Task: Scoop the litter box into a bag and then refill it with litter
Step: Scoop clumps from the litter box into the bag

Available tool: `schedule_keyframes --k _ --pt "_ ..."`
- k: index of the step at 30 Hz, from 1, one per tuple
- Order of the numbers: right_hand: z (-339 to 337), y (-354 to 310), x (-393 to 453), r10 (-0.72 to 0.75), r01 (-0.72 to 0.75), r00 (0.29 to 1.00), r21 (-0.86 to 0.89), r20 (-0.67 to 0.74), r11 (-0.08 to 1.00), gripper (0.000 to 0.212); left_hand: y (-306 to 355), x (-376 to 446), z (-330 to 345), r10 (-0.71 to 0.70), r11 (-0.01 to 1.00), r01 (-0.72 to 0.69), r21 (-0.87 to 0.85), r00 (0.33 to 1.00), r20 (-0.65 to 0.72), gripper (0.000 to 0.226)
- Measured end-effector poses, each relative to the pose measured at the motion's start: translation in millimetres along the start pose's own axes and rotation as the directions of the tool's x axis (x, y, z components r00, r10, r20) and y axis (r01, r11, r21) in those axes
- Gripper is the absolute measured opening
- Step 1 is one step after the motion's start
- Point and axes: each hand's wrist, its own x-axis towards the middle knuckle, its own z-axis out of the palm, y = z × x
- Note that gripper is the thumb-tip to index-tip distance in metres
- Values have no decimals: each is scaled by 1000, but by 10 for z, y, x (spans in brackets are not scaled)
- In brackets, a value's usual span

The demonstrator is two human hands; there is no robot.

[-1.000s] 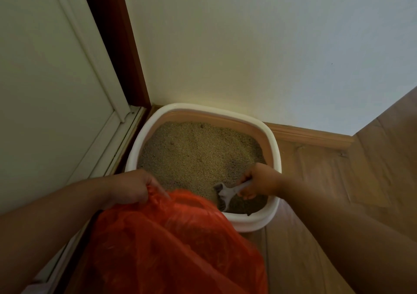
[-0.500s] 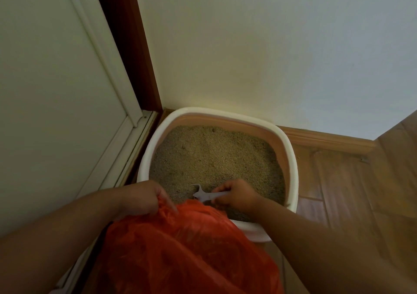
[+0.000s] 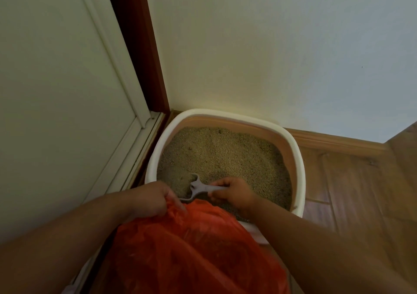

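A white-rimmed litter box with peach inner walls sits in the room's corner, filled with tan litter. My right hand grips the handle of a pale grey scoop, whose head lies in the litter near the box's near left side, just above the bag's edge. My left hand holds the bunched rim of an orange plastic bag, which spreads in front of the box and hides its near edge.
A white door with a dark red frame stands at the left, close to the box. A pale wall with a wooden skirting board runs behind. Wooden floor lies to the right.
My right hand has carried the scoop leftward through the near part of the litter, toward my left hand and the bag's rim. The view has shifted, showing the box further right.
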Motion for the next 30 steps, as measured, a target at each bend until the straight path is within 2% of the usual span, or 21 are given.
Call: schedule_keyframes --k 6,9,15,18,24,30 --pt "-538 -418 -364 -80 78 994 -31 -74 996 28 196 -120 3 78 980 -91 -175 994 -77 71" --pt "-860 -622 -621 -107 107 986 -7 -125 994 27 324 -164 28 119 973 -140 -183 985 -121 71" --pt "-1130 -438 -923 -106 136 955 91 -276 987 26 502 -210 148 166 951 -226 -211 949 -267 72" --pt "-1177 -258 -1009 -73 120 941 123 -330 985 25 462 -146 162 173 958 -229 -170 941 -291 79" --pt "-1330 -116 -1104 -65 145 922 186 -381 972 28 442 -130 214 111 977 -150 -151 964 -240 88" --pt "-1315 -144 -1167 -106 178 929 176 -355 968 29 442 -127 190 85 980 -125 -153 967 -242 98"
